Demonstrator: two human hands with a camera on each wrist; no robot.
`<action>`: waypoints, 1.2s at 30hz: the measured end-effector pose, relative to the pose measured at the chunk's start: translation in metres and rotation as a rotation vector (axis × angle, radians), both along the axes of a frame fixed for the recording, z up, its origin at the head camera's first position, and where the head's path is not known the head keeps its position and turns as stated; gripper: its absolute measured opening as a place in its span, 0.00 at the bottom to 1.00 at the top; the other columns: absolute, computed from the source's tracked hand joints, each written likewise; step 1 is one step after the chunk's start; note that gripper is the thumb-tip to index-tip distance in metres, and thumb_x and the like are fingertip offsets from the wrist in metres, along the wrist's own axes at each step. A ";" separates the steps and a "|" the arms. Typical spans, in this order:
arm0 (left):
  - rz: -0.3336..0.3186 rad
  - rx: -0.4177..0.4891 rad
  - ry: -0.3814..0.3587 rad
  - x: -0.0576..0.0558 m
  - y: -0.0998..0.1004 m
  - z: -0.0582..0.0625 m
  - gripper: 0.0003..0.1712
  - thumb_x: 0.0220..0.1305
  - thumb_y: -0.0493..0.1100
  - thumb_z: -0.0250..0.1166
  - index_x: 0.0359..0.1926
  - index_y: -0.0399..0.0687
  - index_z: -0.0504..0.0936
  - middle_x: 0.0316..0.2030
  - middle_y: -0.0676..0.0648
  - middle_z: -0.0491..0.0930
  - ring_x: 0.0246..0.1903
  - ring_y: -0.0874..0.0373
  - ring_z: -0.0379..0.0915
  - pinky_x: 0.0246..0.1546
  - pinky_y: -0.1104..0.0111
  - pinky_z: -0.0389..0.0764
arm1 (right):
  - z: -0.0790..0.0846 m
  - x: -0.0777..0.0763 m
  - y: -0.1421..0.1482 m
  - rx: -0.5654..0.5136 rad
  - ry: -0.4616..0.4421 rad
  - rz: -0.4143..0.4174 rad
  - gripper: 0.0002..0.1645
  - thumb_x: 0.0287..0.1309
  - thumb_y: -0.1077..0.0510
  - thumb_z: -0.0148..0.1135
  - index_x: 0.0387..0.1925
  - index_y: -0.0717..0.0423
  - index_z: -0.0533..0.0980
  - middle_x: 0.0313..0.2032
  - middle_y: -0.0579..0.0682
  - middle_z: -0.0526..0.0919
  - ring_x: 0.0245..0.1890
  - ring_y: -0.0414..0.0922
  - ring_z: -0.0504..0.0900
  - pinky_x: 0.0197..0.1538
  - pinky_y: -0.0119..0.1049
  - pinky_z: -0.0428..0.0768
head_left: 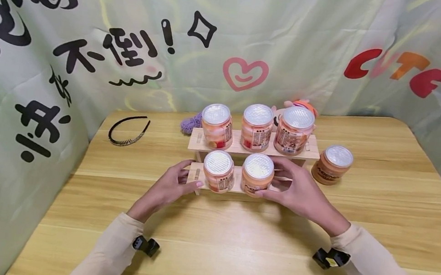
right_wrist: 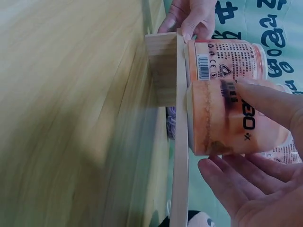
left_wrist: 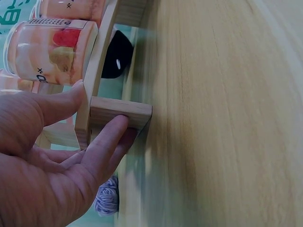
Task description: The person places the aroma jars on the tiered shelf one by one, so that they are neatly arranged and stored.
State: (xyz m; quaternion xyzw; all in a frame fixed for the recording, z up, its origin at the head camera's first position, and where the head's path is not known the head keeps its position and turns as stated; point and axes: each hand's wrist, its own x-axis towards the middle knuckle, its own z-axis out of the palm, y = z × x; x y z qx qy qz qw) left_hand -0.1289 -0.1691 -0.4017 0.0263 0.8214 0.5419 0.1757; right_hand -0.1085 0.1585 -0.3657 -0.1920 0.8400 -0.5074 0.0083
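Observation:
A two-tier wooden display stand [head_left: 194, 176] stands on the table, three clear-lidded jars on its upper tier. My left hand [head_left: 169, 183] holds the left end of the lower tier, its thumb on top and its fingers against the stand's leg [left_wrist: 120, 112] in the left wrist view. Beside that thumb sits a jar with a fruit-print label [head_left: 220, 181]. Just right of it, my right hand [head_left: 301, 189] grips another orange jar [right_wrist: 218, 118], thumb on its front and fingers behind. This jar stands upright on the lower tier.
Another jar [head_left: 331, 166] stands on the table [head_left: 230, 258] right of the stand. A black headband [head_left: 124, 143] lies at the left, and purple yarn [head_left: 190, 123] sits behind the stand's left end. Behind the upper jars shows a plush toy [head_left: 306, 105]. A printed curtain [head_left: 299, 32] hangs behind.

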 end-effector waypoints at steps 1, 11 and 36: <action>-0.001 -0.002 0.000 0.000 0.000 0.000 0.46 0.66 0.37 0.69 0.78 0.36 0.52 0.64 0.32 0.73 0.61 0.40 0.73 0.61 0.54 0.78 | 0.000 0.001 0.002 -0.010 -0.005 -0.001 0.43 0.44 0.59 0.84 0.61 0.66 0.73 0.55 0.62 0.81 0.49 0.57 0.86 0.51 0.43 0.85; -0.011 -0.008 0.007 -0.001 -0.001 0.000 0.46 0.67 0.37 0.68 0.78 0.36 0.52 0.65 0.32 0.72 0.63 0.40 0.72 0.62 0.53 0.76 | -0.001 0.022 0.025 -0.027 -0.018 -0.054 0.38 0.46 0.62 0.82 0.58 0.66 0.74 0.54 0.63 0.82 0.49 0.58 0.86 0.51 0.40 0.85; -0.016 -0.001 0.002 0.000 -0.001 0.001 0.46 0.67 0.37 0.69 0.77 0.36 0.53 0.64 0.32 0.73 0.62 0.40 0.73 0.61 0.54 0.77 | -0.015 0.039 0.120 0.096 -0.053 -0.346 0.39 0.52 0.57 0.80 0.62 0.65 0.72 0.47 0.27 0.79 0.41 0.21 0.80 0.38 0.19 0.81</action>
